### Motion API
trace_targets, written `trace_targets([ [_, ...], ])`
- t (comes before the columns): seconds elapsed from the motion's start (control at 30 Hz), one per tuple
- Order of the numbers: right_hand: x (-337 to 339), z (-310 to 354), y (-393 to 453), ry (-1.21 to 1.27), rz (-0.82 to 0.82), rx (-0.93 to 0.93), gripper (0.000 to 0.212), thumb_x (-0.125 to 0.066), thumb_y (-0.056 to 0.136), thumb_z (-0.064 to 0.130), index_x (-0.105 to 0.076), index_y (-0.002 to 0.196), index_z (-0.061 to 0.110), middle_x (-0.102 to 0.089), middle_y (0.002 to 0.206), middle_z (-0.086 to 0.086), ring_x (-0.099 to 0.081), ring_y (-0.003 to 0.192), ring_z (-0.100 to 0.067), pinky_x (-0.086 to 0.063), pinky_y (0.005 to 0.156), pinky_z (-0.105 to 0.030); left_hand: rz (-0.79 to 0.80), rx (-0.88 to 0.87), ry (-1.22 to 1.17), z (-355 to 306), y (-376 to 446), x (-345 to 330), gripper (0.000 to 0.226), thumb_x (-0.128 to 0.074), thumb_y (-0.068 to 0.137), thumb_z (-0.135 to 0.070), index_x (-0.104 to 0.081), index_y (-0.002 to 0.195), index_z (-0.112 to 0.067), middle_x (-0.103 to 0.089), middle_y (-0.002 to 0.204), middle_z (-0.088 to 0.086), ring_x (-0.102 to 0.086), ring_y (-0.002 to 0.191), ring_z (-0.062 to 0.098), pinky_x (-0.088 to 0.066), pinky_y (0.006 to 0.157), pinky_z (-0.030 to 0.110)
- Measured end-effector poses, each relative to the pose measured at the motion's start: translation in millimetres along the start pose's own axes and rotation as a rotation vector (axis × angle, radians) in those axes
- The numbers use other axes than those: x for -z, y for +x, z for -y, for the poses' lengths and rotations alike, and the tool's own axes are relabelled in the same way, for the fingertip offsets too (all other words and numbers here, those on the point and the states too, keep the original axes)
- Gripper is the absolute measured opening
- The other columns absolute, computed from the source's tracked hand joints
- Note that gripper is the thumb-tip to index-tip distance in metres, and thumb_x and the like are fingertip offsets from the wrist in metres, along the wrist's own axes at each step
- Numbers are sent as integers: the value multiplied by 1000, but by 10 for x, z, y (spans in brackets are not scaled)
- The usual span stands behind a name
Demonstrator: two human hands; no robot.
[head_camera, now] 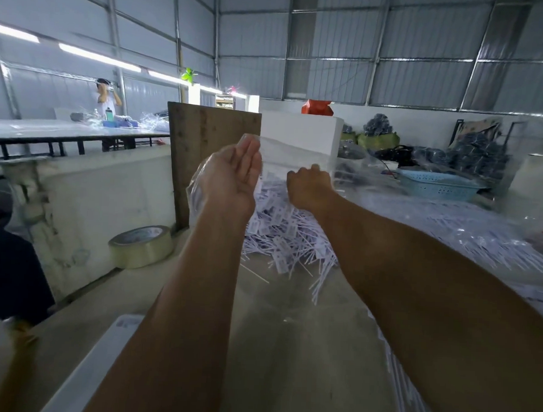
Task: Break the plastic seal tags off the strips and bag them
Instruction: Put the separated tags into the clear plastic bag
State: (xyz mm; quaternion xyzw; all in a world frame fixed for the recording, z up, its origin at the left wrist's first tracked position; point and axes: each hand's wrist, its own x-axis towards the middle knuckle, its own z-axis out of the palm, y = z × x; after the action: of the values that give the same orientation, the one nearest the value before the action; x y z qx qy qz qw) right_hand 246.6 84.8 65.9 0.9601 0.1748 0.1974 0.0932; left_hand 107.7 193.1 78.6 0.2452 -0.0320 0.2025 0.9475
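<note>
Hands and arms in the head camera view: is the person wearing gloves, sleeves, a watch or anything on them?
Nothing worn shows. The left hand and right hand are bare, without gloves, and no ring is visible. Both forearms are uncovered right down to the bottom edge of the picture, with no sleeve, watch, wristband or bracelet in sight. Any sleeve would lie higher up, outside the frame.

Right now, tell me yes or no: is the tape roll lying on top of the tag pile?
No. The tape roll sits by the low wall, left of the tag pile, apart from it.
</note>
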Motion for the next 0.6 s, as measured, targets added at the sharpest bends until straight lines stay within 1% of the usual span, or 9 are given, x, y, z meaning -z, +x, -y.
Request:
trace_targets([
  [0.07, -76, -28, 159, 181, 71, 70, 41, -53, 99, 26, -49, 137, 14, -48, 140, -16, -42, 130, -38, -39, 106, -46, -14, -17, 10, 0, 18, -2, 23, -47, 102, -8, -65, 108, 4, -77, 92, 10, -75, 85, 18, -60, 72, 27],
  [0.13, -80, -85, 235, 336, 69, 115, 51, -63, 95, 36, -48, 140, 17, -45, 143, -15, -46, 127, -37, -40, 106, -43, -27, -26, 16, 8, 42, 8, 22, -47, 102, -8, -66, 105, 5, -77, 92, 11, -75, 85, 19, -60, 72, 27],
  [0.2, -92, -169, 244, 351, 34, 103, 61, -69, 90, 45, -46, 142, 21, -43, 144, -12, -48, 127, -37, -42, 105, -43, -25, -18, -1, 12, 47, 23, 23, -46, 103, -9, -66, 102, 4, -77, 91, 11, -75, 87, 20, -60, 76, 29],
  [0.27, -133, -225, 211, 280, 65, 111, 66, -63, 90, 56, -45, 144, 23, -43, 149, -12, -45, 132, -37, -38, 109, -47, -13, -15, -22, -7, 55, 55, 25, -43, 103, -11, -65, 99, 1, -77, 86, 8, -73, 93, 18, -60, 81, 28],
  [0.37, -141, -167, 60, 284, 143, 167, 69, -43, 95, 66, -38, 151, 25, -37, 158, -8, -36, 141, -34, -28, 116, -46, -57, -63, -26, -94, 53, 105, 30, -39, 104, -14, -65, 98, 0, -76, 81, 3, -72, 95, 14, -58, 84, 25],
  [0.4, -112, -129, -25, 308, 159, 172, 69, -35, 97, 67, -31, 154, 28, -29, 162, -5, -29, 146, -33, -22, 119, -47, -81, -84, 5, -112, 46, 109, 30, -39, 103, -14, -65, 96, -2, -75, 76, 1, -73, 89, 11, -58, 79, 22],
  [0.47, -22, -101, -269, 396, 121, 163, 65, -24, 101, 64, -21, 157, 31, -15, 166, -1, -16, 151, -31, -12, 122, -51, -190, -133, 45, -82, 9, 77, 23, -43, 100, -12, -64, 96, -3, -72, 66, 1, -72, 67, 10, -56, 57, 20],
  [0.53, 73, -170, -657, 435, 9, 201, 60, -23, 104, 57, -24, 157, 29, -16, 166, -1, -16, 151, -28, -15, 121, -51, -346, -143, -11, 18, 4, 48, 19, -43, 98, -7, -60, 102, 1, -68, 69, 9, -64, 56, 17, -49, 45, 21],
  [0.6, 118, -340, -1176, 377, -81, 307, 55, -34, 105, 49, -32, 154, 24, -26, 163, -3, -24, 148, -26, -24, 119, -47, -388, -27, 39, 132, -28, -3, 17, -40, 98, -10, -55, 101, -2, -60, 69, 8, -56, 54, 16, -42, 41, 20],
])
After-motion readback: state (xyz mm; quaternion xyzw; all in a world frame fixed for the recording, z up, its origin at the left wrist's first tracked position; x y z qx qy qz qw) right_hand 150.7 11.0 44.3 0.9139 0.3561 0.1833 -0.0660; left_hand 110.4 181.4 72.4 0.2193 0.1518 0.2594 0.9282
